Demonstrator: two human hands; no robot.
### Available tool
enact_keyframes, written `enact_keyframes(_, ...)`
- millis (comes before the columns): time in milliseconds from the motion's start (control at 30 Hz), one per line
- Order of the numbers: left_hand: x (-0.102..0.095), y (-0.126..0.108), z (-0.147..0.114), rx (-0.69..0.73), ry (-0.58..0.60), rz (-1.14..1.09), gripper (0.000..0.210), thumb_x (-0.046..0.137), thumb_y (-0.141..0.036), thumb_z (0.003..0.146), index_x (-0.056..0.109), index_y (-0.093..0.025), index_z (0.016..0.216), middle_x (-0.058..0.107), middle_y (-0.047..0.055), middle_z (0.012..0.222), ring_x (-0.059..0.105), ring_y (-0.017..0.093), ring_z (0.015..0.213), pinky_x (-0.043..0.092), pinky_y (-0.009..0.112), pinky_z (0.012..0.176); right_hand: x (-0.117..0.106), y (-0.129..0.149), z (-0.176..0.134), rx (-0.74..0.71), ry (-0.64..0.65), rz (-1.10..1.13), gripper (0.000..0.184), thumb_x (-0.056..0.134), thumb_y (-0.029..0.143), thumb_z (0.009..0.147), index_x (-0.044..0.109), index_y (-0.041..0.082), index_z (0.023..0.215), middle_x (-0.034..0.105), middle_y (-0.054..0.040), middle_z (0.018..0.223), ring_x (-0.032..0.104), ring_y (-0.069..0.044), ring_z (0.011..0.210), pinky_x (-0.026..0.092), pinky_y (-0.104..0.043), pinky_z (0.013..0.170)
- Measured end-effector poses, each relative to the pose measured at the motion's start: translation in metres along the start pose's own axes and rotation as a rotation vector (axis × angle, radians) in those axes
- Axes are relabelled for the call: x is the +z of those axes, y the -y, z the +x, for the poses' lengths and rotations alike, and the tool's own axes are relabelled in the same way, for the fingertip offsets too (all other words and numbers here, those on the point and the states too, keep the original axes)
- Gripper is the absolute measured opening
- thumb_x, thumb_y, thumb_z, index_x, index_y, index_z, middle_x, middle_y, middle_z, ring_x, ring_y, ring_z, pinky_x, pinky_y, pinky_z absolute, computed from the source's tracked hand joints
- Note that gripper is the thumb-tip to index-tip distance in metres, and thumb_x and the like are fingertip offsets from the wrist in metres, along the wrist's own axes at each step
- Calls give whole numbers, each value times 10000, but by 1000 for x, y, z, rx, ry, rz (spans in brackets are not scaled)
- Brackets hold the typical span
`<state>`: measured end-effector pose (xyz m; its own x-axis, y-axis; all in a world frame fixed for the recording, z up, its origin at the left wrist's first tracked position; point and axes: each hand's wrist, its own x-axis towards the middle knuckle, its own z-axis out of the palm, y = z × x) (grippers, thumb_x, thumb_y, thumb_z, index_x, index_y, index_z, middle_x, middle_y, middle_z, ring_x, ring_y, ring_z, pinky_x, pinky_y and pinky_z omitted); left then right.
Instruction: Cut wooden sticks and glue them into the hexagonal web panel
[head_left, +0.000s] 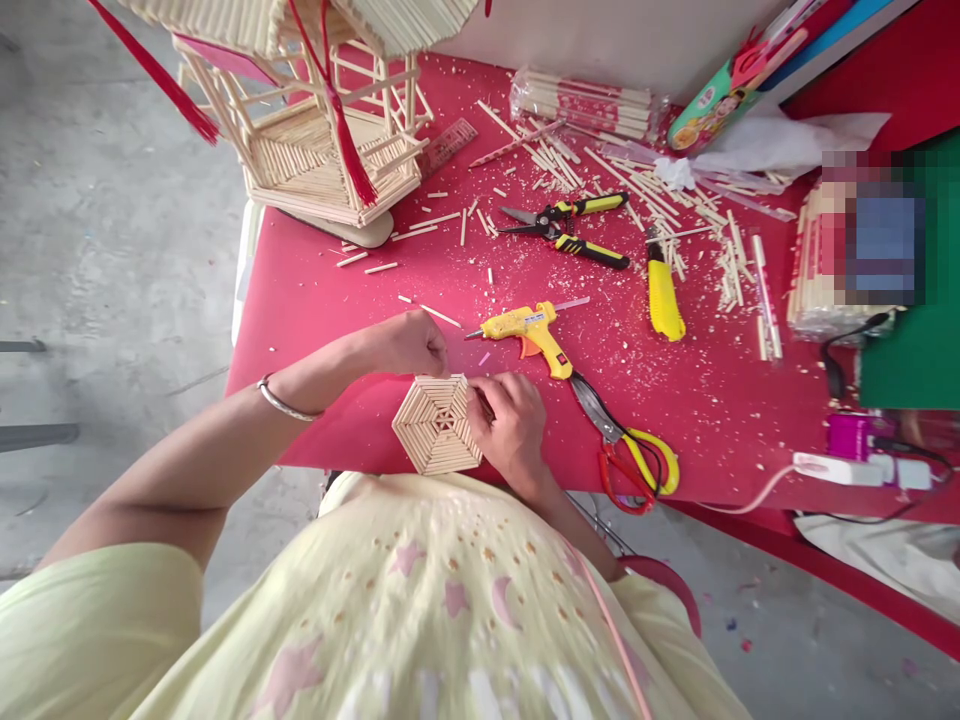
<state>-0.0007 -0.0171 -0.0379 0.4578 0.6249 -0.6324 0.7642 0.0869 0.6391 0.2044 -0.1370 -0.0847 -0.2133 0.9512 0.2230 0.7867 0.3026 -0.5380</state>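
Note:
A hexagonal panel of wooden sticks [433, 428], laid in nested rings, sits at the table's front edge by my body. My right hand [514, 420] has its fingers curled on the panel's right edge. Just above the panel's far edge, my left hand [416, 343] is closed with the fingertips pointing down; anything between them is hidden. Beyond my hands lies a yellow hot glue gun [525, 325], nozzle toward the left, with a glue stick in its back. Two loose sticks [430, 309] rest near my left knuckles.
A stick-built pavilion model [330, 160] with red tassels stands at the back left. Black-and-yellow pruning snips [562, 228], a yellow utility knife [664, 295], scissors [630, 455] and many cut sticks cover the red table [330, 285]. A power adapter [840, 468] with cables lies at right.

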Motion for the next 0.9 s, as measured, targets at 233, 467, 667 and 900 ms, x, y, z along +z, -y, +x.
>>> enact_keyframes(233,0,-1,-2,4,-2,18,156,684,-241,707,779,-121,735,563,-33,578,444,88,585,344,231,528,-1,1,1,0,-4,-10,144,581,281,996,710,231,1034,670,-64,925,591,-227,912,449,-390,851)
enact_keyframes(467,0,-6,-7,-6,-4,-7,148,680,-207,702,782,-110,748,551,-31,566,439,92,583,349,233,517,1,-1,-1,3,3,-4,142,585,276,991,710,229,1040,667,-67,937,587,-229,923,446,-394,857)
enact_keyframes(667,1,-3,-4,-3,-9,-30,111,663,-230,621,746,-160,647,548,-35,545,449,96,553,346,221,495,2,-1,-1,4,5,-3,135,597,273,984,711,237,1046,669,-67,949,589,-232,936,445,-395,863)
enact_keyframes(900,1,-3,-3,-4,-23,-16,151,645,-233,595,758,-154,656,581,-20,566,478,110,576,351,221,500,2,-1,-1,-2,-8,-4,137,583,283,994,707,243,1036,672,-66,937,588,-234,927,452,-396,860)
